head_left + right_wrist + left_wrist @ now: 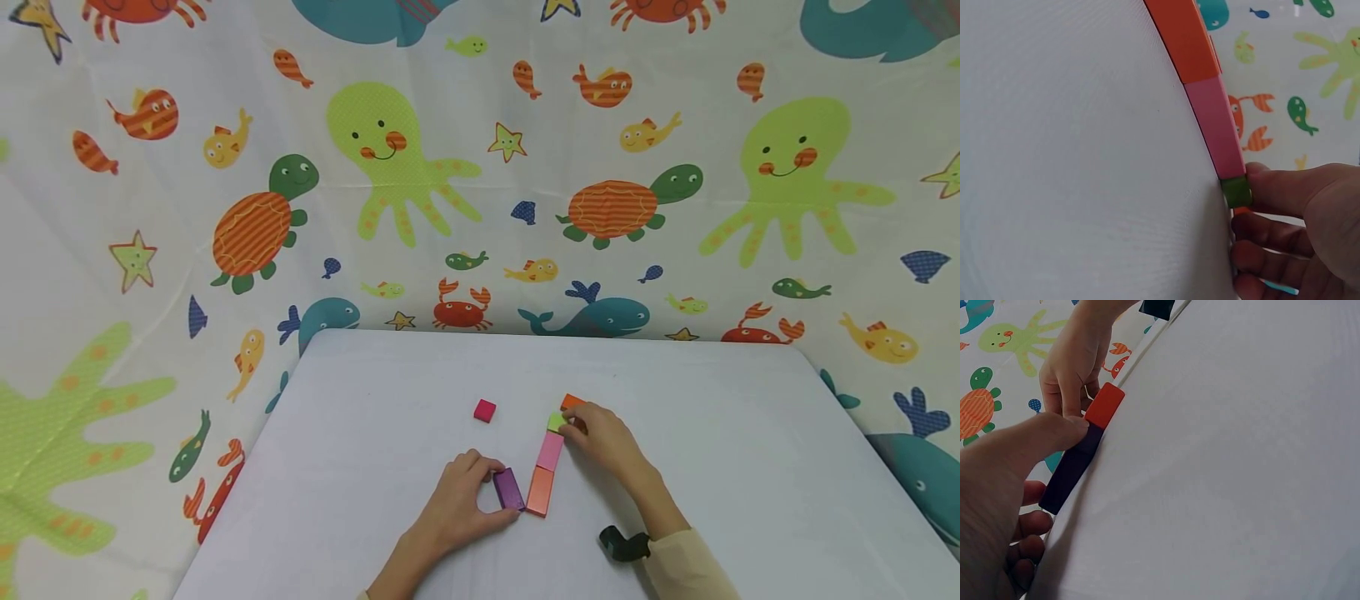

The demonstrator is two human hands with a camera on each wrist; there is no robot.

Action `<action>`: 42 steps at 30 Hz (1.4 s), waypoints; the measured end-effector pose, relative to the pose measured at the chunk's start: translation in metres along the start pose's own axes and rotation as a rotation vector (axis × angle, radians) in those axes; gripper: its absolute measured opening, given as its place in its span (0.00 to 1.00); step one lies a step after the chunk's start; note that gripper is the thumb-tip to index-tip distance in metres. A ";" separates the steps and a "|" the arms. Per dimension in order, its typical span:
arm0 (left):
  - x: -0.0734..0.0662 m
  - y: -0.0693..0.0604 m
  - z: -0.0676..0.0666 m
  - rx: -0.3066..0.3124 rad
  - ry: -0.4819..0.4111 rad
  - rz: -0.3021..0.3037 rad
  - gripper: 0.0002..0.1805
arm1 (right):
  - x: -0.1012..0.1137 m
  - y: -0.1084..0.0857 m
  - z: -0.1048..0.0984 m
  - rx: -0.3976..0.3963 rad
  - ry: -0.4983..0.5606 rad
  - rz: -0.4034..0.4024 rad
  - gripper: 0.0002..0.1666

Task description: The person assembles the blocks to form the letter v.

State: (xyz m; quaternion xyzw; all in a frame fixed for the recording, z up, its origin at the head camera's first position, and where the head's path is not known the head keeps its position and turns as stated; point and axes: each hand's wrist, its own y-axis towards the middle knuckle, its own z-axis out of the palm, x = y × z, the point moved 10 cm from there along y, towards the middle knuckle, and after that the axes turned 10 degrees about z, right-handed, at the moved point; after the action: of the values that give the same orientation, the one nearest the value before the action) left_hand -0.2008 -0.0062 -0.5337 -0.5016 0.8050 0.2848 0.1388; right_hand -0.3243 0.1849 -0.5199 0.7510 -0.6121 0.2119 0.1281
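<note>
Head view | left hand [459, 500] pinching purple block [509, 490] by its ends, right hand [606, 440] pinching green block [555, 422] | both well in from far edge of bench [712, 417], purple further | probably light, stiff, maybe slick; imo grab opposite faces

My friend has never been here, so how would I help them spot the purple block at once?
On the white table, a row of blocks runs toward the far edge. Beside its near end is the purple block, held in the left hand. It is the only purple one, angled opposite to the row.
</note>
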 end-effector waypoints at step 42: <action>0.001 0.000 0.000 -0.010 -0.009 0.003 0.29 | -0.002 -0.003 0.001 -0.029 0.040 -0.001 0.18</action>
State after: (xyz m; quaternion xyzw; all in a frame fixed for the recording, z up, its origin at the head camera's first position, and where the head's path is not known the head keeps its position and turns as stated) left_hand -0.2016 -0.0070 -0.5336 -0.4999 0.8036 0.2914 0.1397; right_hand -0.3215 0.1868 -0.5212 0.7448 -0.6122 0.2180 0.1514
